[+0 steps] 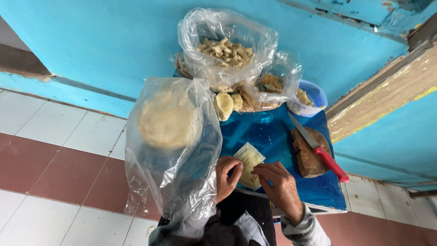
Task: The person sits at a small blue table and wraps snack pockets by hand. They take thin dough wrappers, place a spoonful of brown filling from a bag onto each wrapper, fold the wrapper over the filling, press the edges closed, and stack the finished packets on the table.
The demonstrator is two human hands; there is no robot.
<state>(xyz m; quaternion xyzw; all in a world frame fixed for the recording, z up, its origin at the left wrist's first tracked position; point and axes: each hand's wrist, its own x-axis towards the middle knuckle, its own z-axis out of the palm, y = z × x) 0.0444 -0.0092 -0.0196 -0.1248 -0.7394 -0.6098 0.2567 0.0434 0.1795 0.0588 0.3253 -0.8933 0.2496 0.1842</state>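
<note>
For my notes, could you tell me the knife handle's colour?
Red, on the knife in the head view.

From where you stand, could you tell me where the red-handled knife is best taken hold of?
Grip the knife by its red handle, coming from the right-hand near side. It lies flat across the brown wooden board, handle end overhanging the board towards the table's right edge, blade pointing away up-left, so the handle is free and the edge stays clear of your fingers.

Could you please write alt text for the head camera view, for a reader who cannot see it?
Both bare hands, left hand and right hand, pinch a pale yellow flat sheet of dough on a small blue tabletop. A red-handled knife rests on a round brown wooden board to the right; clear plastic bags of dough pieces stand behind.
</note>
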